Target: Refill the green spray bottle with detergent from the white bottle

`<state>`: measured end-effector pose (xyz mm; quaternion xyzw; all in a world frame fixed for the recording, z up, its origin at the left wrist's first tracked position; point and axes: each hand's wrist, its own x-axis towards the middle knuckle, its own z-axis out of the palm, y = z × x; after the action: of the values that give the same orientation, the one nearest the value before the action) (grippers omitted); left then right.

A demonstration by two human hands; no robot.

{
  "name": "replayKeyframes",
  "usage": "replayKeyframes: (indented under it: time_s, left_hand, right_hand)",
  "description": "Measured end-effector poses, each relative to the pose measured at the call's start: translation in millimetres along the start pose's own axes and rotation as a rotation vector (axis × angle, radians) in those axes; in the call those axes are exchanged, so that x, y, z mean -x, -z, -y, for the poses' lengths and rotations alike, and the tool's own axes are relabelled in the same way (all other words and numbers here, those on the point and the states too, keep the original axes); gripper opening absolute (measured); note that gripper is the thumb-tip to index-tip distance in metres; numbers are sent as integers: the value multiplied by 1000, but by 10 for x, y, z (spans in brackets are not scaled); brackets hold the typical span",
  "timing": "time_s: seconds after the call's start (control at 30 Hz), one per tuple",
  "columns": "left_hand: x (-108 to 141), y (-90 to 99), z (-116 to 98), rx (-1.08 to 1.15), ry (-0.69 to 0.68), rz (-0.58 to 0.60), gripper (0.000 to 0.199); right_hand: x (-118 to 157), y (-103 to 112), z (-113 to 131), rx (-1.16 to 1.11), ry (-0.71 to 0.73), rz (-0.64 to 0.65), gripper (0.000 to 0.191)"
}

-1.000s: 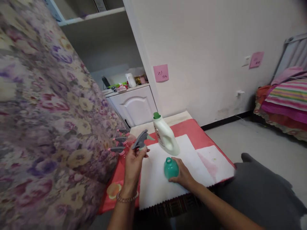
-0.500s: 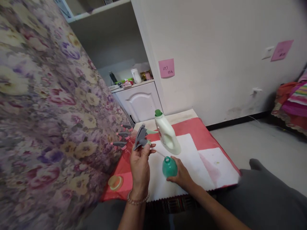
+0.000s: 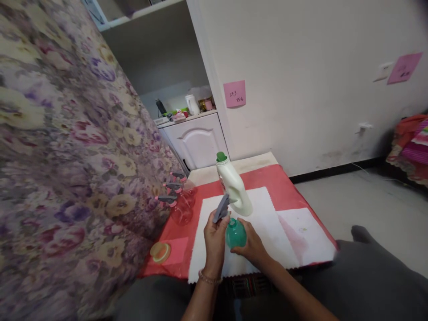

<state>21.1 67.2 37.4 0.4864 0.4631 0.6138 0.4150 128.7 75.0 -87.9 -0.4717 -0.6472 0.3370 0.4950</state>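
My left hand is closed on a grey trigger spray head, held just left of and above the neck of a green spray bottle. The spray head's dip tube cannot be made out now. Wrapped round the right side of the green bottle, my right hand keeps it upright over the white cloth. The bottle's mouth is uncovered. Just behind it stands a pale green detergent jug with a dark green cap.
Several clear spray bottles with grey and pink heads stand at the left. A roll of tape lies on the red tablecloth at the front left. A floral curtain hangs along the left side.
My left hand has moved right with the spray head, from well left of the green bottle to beside its neck. My right hand has stayed on the bottle.
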Motion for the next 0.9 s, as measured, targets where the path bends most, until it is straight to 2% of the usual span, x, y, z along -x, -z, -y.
replayKeyframes:
  time_s: [0.2, 0.33, 0.47, 0.7, 0.9]
  left_hand:
    - [45, 53, 236, -111, 18, -4, 32]
    - [54, 57, 255, -158, 11, -5, 29]
    - [53, 24, 254, -232, -12, -56, 24]
    - [11, -60, 343, -319, -31, -98, 24]
    - [-1, -47, 365, -386, -41, -110, 22]
  right_hand:
    - [-8, 3, 37, -3, -3, 0, 98]
    - [-11, 0, 33, -6, -5, 1, 99]
    - [-10, -4, 20, -11, -14, -3, 98]
    - [-9, 2, 55, -18, -29, -20, 91]
    - [-15, -5, 43, -22, -22, -19, 89]
